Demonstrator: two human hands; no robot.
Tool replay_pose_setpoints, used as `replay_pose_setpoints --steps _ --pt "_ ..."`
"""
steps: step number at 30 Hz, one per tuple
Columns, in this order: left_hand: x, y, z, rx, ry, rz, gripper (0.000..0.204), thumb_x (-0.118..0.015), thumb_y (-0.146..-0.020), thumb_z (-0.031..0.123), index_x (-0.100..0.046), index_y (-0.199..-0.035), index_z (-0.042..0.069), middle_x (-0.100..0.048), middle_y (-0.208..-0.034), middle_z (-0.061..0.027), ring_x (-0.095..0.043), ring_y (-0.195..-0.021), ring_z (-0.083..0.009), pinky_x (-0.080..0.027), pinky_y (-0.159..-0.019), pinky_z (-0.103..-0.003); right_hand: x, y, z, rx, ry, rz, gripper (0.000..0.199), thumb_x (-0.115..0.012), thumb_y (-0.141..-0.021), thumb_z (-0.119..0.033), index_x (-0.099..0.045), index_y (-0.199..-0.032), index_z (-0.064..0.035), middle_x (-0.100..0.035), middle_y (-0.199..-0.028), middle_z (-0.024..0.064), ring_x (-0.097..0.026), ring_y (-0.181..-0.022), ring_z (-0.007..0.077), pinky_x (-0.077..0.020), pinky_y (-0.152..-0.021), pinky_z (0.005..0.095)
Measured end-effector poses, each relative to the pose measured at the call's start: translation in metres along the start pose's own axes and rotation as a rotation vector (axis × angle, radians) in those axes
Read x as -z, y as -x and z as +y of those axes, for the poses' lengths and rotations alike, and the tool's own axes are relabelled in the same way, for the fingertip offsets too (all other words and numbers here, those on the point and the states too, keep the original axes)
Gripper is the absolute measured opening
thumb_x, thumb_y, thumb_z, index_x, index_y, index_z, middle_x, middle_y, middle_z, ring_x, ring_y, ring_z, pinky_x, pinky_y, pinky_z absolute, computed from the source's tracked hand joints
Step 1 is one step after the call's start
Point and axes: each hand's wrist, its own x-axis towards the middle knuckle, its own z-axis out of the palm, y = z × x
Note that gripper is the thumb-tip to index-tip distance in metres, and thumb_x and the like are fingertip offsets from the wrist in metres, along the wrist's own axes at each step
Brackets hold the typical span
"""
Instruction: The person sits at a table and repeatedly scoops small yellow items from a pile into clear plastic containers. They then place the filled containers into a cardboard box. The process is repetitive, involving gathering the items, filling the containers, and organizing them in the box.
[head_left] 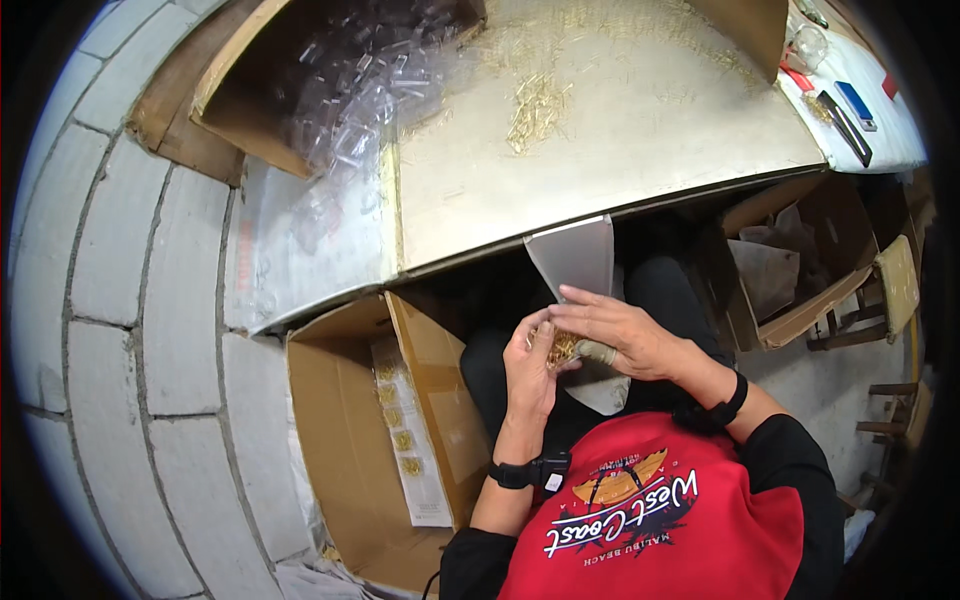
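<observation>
Over my lap, both hands meet around a small bunch of thin gold-coloured metal pins (563, 348). My left hand (528, 368) is closed about the bunch, its thumb on top. From the right side my right hand (625, 338) presses against the same bunch, with its fingers laid over the left fingertips and its thumb, in a pale wrap, at the pins. Whether a small clear case encloses them is hard to see. Beneath the hands a translucent whitish plastic tray (578, 258) slopes from the table edge to my lap. A loose pile of similar pins (538, 110) lies on the table.
Many clear plastic cases (375, 95) spill from a tipped cardboard box at the far left. An open carton (340, 480) at my left holds a white strip with several small gold bundles. Another carton (800, 265) and a stool (895, 285) stand right. Tweezers (845, 128) lie far right.
</observation>
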Motion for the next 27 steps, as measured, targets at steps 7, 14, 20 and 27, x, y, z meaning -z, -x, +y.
replay_pose_setpoints --steps 7,14,20,27 --pt "0.006 -0.004 -0.008 -0.057 -0.112 0.058 0.024 -0.058 -0.09 0.011 -0.055 -0.11 -0.001 -0.062 -0.097 -0.0105 -0.064 -0.078 -0.0174 -0.057 -0.054 -0.029 -0.024 0.001 -0.001 0.106 0.303 0.284 0.035 -0.058 -0.078 -0.009 -0.057 -0.112 -0.0031 -0.057 -0.116 0.0158 -0.055 -0.111 0.0313 -0.0429 -0.097 0.0432" --pt "-0.004 -0.003 -0.016 -0.14 0.011 0.021 0.024 -0.054 -0.093 0.017 -0.053 -0.109 -0.002 -0.061 -0.098 -0.0118 -0.064 -0.08 -0.0187 -0.057 -0.06 -0.03 -0.032 0.014 0.001 0.123 0.238 0.3 0.036 -0.057 -0.079 -0.012 -0.055 -0.114 -0.0025 -0.057 -0.115 0.0122 -0.054 -0.108 0.0278 -0.04 -0.096 0.0415" --pt "0.012 -0.009 -0.025 -0.195 0.028 0.05 0.026 -0.058 -0.092 0.019 -0.055 -0.107 0.0 -0.062 -0.1 -0.011 -0.062 -0.09 -0.019 -0.054 -0.076 -0.031 -0.04 0.021 -0.008 0.024 0.276 0.146 0.049 -0.053 -0.087 -0.02 -0.042 -0.132 -0.0035 -0.042 -0.137 0.0146 -0.039 -0.129 0.0272 -0.0279 -0.106 0.044" --pt "0.011 -0.013 -0.026 -0.278 -0.004 0.064 0.023 -0.05 -0.096 0.017 -0.054 -0.107 -0.003 -0.061 -0.102 -0.0121 -0.062 -0.093 -0.0202 -0.053 -0.081 -0.031 -0.044 0.017 -0.015 0.032 0.44 -0.002 0.064 -0.045 -0.092 -0.035 -0.029 -0.138 0.0063 -0.031 -0.145 0.021 -0.026 -0.137 0.031 -0.0188 -0.113 0.0433"
